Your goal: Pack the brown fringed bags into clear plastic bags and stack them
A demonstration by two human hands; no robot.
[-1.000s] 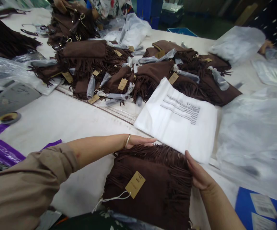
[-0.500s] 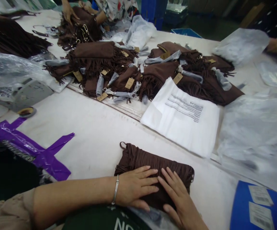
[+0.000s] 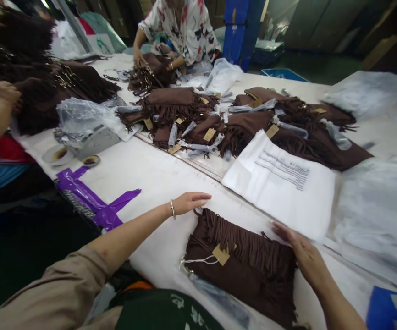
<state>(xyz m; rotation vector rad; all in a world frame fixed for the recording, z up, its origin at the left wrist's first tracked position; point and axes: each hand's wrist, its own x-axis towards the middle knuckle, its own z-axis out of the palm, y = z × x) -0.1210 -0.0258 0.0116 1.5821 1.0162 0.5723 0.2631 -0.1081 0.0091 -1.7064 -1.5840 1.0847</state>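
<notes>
A brown fringed suede bag (image 3: pixel 243 266) lies flat on the white table in front of me, with a tan paper tag (image 3: pixel 221 254) on a white string. My left hand (image 3: pixel 191 201) rests at its far left corner, fingers stretched out and together. My right hand (image 3: pixel 300 250) lies flat on the bag's far right edge, fingers extended. Neither hand grips anything.
A stack of white printed bags (image 3: pixel 283 183) lies just beyond. A heap of brown fringed bags (image 3: pixel 239 121) fills the table's middle. Purple tape strips (image 3: pixel 91 201) and a tape dispenser (image 3: pixel 91 142) sit left. Clear plastic bags (image 3: pixel 373 206) lie right. Two other people work at the far and left sides.
My hands moved from pressing together on the bag's near part to its far corners, left and right. The bag now lies unfolded with its tag showing. The camera tilted up.
</notes>
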